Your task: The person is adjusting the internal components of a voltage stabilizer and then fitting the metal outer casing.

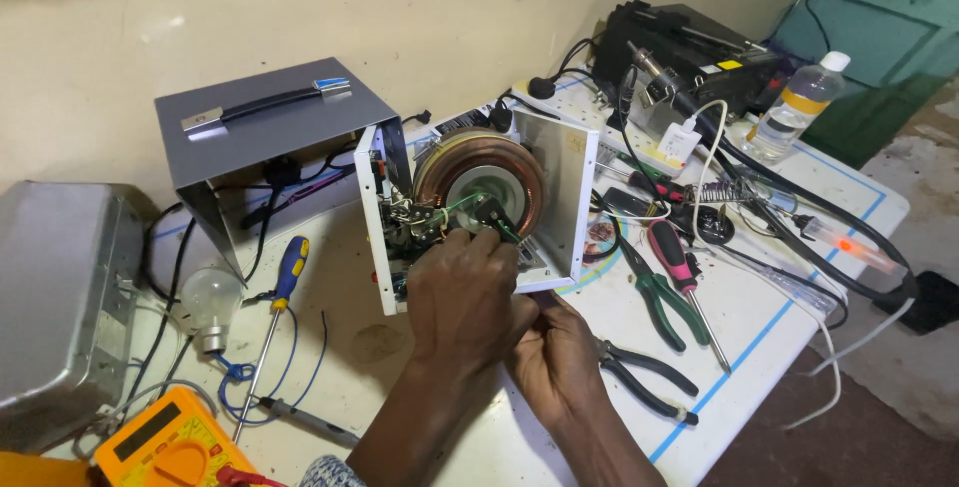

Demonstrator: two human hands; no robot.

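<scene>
The opened white metal box holding a copper-wound ring coil (479, 182) stood on the white desk (759, 317), where the left hand (462, 297) pinched narrowly at its green wires, the right hand (554, 352) just beside curled, its grip unclear, black-handled pliers (644, 377) right of it.

Two bare forearms are seen entering from the bottom edge. The left hand (462, 297) and the right hand (557, 359) are uncovered: no gloves, rings or wristbands are visible on the parts shown. At the lower edge, beside the left forearm, a small patch of pale patterned cloth (330, 472) is seen; it is possibly the hem of a sleeve or garment, though too little is shown to be sure.
</scene>
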